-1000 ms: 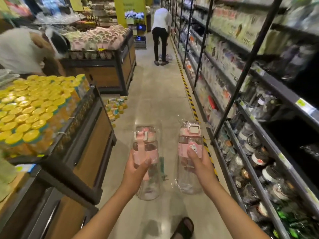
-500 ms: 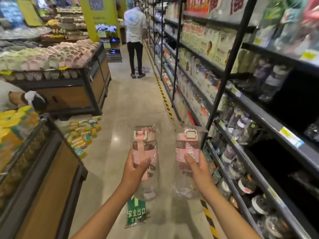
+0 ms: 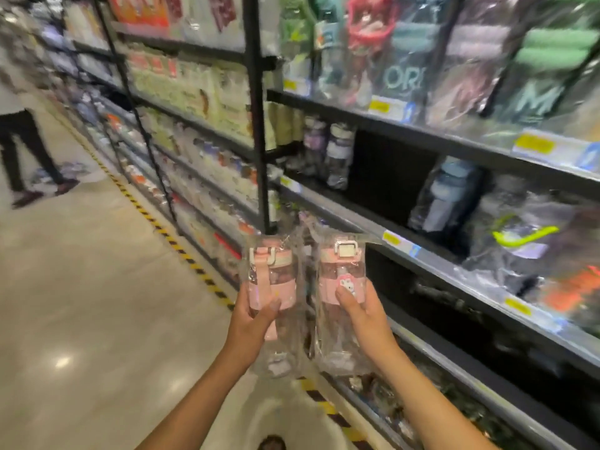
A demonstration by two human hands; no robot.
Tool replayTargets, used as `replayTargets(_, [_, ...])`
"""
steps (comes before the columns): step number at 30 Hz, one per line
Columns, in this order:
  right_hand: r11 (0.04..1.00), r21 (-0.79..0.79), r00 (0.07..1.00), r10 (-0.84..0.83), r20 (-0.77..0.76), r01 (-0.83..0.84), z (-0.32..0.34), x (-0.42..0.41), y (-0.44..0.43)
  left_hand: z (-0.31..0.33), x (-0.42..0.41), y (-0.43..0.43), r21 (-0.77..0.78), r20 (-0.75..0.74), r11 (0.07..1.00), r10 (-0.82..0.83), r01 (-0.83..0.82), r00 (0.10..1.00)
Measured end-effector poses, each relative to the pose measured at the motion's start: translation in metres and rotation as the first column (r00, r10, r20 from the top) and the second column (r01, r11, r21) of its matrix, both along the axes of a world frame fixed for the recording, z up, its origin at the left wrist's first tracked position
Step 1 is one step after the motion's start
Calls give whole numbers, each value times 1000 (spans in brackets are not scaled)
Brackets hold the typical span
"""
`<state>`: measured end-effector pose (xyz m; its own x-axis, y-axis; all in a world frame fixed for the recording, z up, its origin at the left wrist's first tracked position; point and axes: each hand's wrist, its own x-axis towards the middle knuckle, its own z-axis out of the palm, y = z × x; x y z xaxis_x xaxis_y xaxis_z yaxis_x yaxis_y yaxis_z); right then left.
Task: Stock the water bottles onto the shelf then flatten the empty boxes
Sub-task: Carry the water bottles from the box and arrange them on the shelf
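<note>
In the lower middle of the frame I hold two pink-topped water bottles, one in each hand, each sealed in a clear plastic bag. My left hand is wrapped round the left bottle at its pink band, thumb across the front and fingers curled behind. My right hand grips the right bottle the same way, thumb pressed just beneath a small cartoon badge on its pink sleeve.

The two bottles stand upright side by side, their bags touching. They are in the air above the floor, in front of the shelf that runs along the right side of the frame. Neither bottle is on the shelf.

The shelf's middle tier, right of centre, carries other bagged bottles with a dark gap beside them. Yellow price tags sit along the front rail, and a black post rises in the upper middle. A yellow-and-black striped line runs along the floor at the foot of the shelf. In the upper left a person in dark trousers stands in the aisle, though that part is blurred.
</note>
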<state>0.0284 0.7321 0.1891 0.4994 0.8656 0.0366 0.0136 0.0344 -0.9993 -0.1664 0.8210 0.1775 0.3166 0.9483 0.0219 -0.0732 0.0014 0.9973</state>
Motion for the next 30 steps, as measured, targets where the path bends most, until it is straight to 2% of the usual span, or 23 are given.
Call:
replayTargets(7, [943, 2, 942, -334, 40, 334, 10, 34, 23, 13, 74, 84, 12, 31, 919, -394, 394, 919])
replayTargets(13, [843, -30, 842, -535, 73, 538, 17, 39, 12, 12, 115, 110, -26, 73, 768, -637, 640, 767])
replayTargets(20, [780, -24, 778, -621, 93, 625, 16, 46, 5, 10, 148, 117, -70, 108, 677, -725, 733, 680])
replayTargets(30, [719, 70, 722, -683, -115, 692, 29, 85, 9, 9, 180, 133, -66, 130, 671, -728, 738, 673])
